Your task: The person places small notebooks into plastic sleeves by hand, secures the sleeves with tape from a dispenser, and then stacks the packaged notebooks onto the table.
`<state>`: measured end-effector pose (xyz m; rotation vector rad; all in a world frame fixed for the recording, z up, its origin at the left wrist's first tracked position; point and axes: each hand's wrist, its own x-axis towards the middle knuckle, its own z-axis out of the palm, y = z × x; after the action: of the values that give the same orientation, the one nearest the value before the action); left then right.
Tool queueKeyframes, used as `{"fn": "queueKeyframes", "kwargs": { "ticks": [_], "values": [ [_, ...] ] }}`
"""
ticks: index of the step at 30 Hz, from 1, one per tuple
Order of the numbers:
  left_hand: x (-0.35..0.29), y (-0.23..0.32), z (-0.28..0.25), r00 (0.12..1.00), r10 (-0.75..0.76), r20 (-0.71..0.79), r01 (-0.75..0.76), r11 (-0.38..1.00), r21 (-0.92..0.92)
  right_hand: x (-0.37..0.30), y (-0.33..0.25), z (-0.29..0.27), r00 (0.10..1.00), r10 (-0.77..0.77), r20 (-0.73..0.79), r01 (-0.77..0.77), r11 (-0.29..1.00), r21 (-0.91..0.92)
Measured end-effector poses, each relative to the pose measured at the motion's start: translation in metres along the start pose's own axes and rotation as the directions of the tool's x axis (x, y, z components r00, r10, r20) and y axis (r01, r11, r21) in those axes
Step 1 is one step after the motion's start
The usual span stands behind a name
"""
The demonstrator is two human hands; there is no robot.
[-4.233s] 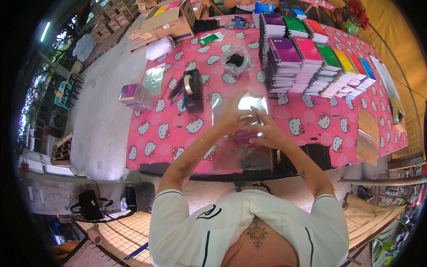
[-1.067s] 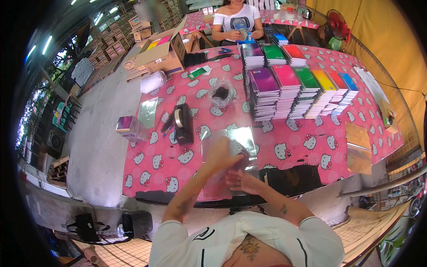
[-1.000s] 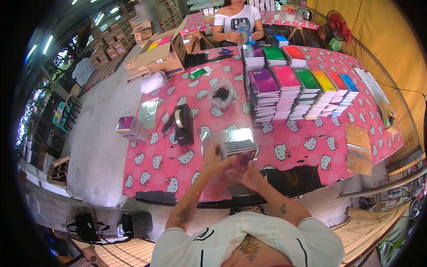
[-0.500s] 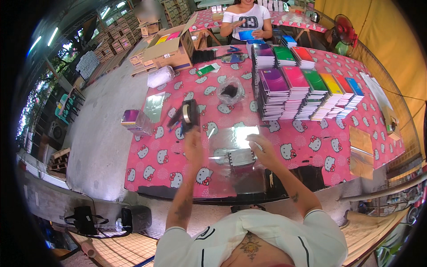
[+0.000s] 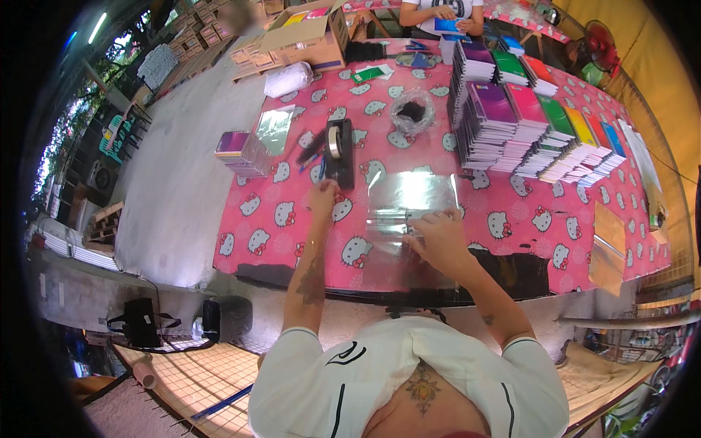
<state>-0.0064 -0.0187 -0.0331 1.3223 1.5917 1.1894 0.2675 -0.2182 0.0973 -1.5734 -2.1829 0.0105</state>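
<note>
My left hand (image 5: pixel 323 196) is at the near end of a black tape dispenser (image 5: pixel 348 171), its fingertips pinched together. Any strip of tape between them is too small to make out. My right hand (image 5: pixel 440 237) lies on a clear plastic sheet (image 5: pixel 387 201), fingers spread over it and thumb apart. Bright glare covers the sheet's far part. Beneath the plastic, near my right hand, what lies there is mostly hidden by the hand and reflections. Blue pens (image 5: pixel 315 166) and a dark brush-like thing (image 5: pixel 309 148) lie left of the dispenser.
Tall stacks of coloured spiral notebooks (image 5: pixel 491 139) stand at the right. A wrapped notebook stack (image 5: pixel 237 155) sits at the left edge, beside more clear film (image 5: pixel 276 131). Beyond are a plastic bag (image 5: pixel 412 114), an open carton (image 5: pixel 307 40) and a co-worker holding a blue notebook (image 5: pixel 450 27).
The view has shifted, so the table appears higher and further right. My left hand has moved slightly left relative to the dispenser. My right hand has come down onto the plastic, where a notebook showed before.
</note>
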Motion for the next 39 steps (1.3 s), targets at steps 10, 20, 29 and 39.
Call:
{"fn": "queueKeyframes", "kwargs": {
  "ticks": [10, 20, 29, 39],
  "values": [
    [-0.084, 0.104, -0.002, 0.571, 0.332, 0.751, -0.285, 0.938, -0.199, -0.002, -0.003, 0.001, 0.998, 0.058, -0.034, -0.058, 0.998, -0.006],
    [-0.09, 0.132, 0.019, 0.345, 0.527, 0.776, -0.637, 0.739, -0.219, -0.013, 0.024, -0.029, 0.963, 0.236, -0.133, -0.192, 0.941, 0.278],
    [-0.104, 0.135, 0.067, 0.366, 0.666, 0.65, -0.828, 0.552, -0.099, -0.037, 0.062, 0.026, 0.98, -0.194, 0.035, 0.169, 0.921, 0.352],
    [-0.105, 0.128, 0.068, 0.411, 0.646, 0.643, -0.792, 0.602, -0.1, -0.028, 0.077, 0.06, 0.904, 0.338, 0.262, -0.323, 0.141, 0.936]
  ]
}}
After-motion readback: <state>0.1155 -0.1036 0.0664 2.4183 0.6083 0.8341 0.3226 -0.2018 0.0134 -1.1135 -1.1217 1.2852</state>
